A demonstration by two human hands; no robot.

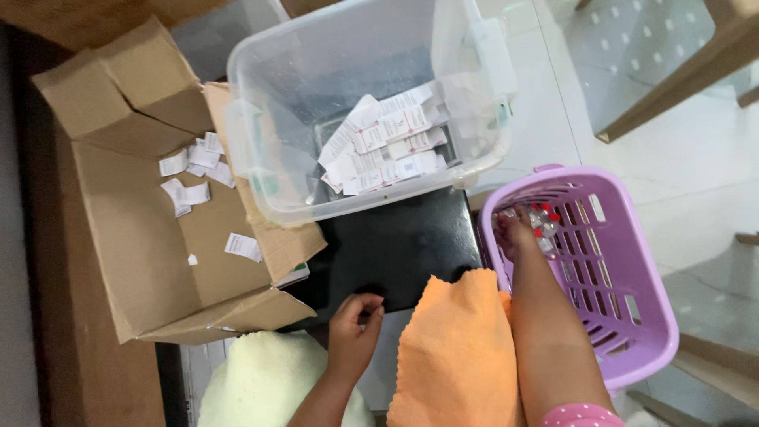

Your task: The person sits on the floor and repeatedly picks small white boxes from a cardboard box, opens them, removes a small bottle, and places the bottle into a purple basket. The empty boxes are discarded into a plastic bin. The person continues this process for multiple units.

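Note:
My right hand [512, 234] reaches into a purple slotted basket [632, 316] and touches small clear vials with red caps [544, 221] at its far end; whether it grips one I cannot tell. My left hand [354, 326] hovers over the black surface [395, 245] with its fingers curled in, and something tiny may be pinched between them. An orange cloth [455, 348] lies across my lap between my arms. A clear plastic tub [364, 103] beyond it holds several small white cartons [387, 142].
An open cardboard box [150, 237] at the left holds scattered white paper slips [194, 170]. A pale yellow cushion [261, 383] sits at the bottom. White tiled floor and wooden furniture legs [680, 87] are at the right.

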